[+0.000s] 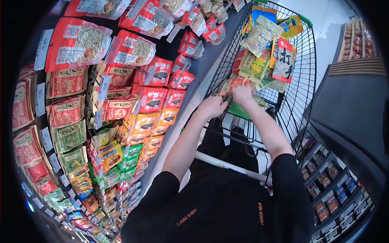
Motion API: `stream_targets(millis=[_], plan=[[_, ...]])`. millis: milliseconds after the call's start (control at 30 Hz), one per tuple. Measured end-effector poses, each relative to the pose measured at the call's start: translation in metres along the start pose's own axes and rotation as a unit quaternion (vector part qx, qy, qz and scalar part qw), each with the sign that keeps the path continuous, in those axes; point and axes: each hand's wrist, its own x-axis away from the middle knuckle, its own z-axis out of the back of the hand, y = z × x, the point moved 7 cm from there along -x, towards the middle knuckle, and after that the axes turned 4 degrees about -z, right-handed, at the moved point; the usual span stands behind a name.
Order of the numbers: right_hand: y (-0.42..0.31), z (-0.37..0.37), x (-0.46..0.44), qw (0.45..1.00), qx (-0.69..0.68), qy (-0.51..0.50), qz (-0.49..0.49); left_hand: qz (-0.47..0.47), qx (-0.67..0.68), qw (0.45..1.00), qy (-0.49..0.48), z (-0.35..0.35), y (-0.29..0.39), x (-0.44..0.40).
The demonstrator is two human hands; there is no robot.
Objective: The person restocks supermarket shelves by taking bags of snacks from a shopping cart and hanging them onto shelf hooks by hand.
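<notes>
My right hand (243,94) is closed on a red and brown snack packet (230,86) over the near end of the shopping cart (311,77). Just left of it, my left hand (213,107) hovers by the cart's side with its fingers curled in. Whatever those fingers may hold is hidden. Beyond my hands, several snack bags lie piled in the cart. Among them are a clear bag of pale seeds (259,36), a yellow-green packet (256,67) and a red and white bag with large black characters (285,60).
To the left, a shelf holds rows of hanging bags, including red seed bags (79,42) and orange packets (142,126), with price tags (104,88). The cart's handle (227,166) crosses before my body. On the right stand a dark display unit (352,97) and shelved jars (324,178).
</notes>
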Motion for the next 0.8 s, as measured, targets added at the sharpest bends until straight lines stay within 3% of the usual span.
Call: stream_targets(millis=[100,133,233,267,367,467,500,533,633,733,800], plan=[[0.014,0.061,0.009,0.996,0.008,0.049,0.078,0.010,0.007,1.000,0.010,0.006,0.013,0.001],[0.020,0.079,0.014,0.993,-0.035,0.078,0.077,0.038,0.026,0.997,-0.061,0.003,0.020,0.002],[0.032,0.140,0.039,0.972,-0.170,0.149,0.063,-0.073,0.038,0.993,0.090,0.000,0.042,0.005],[0.029,0.160,0.055,0.961,-0.221,0.160,0.051,-0.037,0.062,0.994,0.082,-0.003,0.048,0.008],[0.003,0.227,0.110,0.926,-0.310,0.211,0.038,-0.185,0.167,0.915,0.317,0.027,0.092,0.037],[-0.041,0.265,0.165,0.893,-0.229,0.376,0.092,-0.279,0.376,0.824,0.321,0.042,0.110,0.041],[-0.054,0.277,0.182,0.882,-0.241,0.398,0.078,-0.270,0.518,0.748,0.316,0.040,0.101,0.041],[-0.068,0.290,0.196,0.876,-0.228,0.413,0.097,-0.268,0.548,0.725,0.320,0.044,0.099,0.047],[-0.094,0.306,0.218,0.850,-0.149,0.498,0.088,-0.232,0.583,0.702,0.336,0.059,0.099,0.069],[-0.113,0.316,0.222,0.855,-0.099,0.509,0.031,-0.204,0.595,0.700,0.338,0.078,0.102,0.089],[-0.119,0.323,0.223,0.837,-0.129,0.530,0.041,-0.190,0.602,0.701,0.333,0.092,0.105,0.100]])
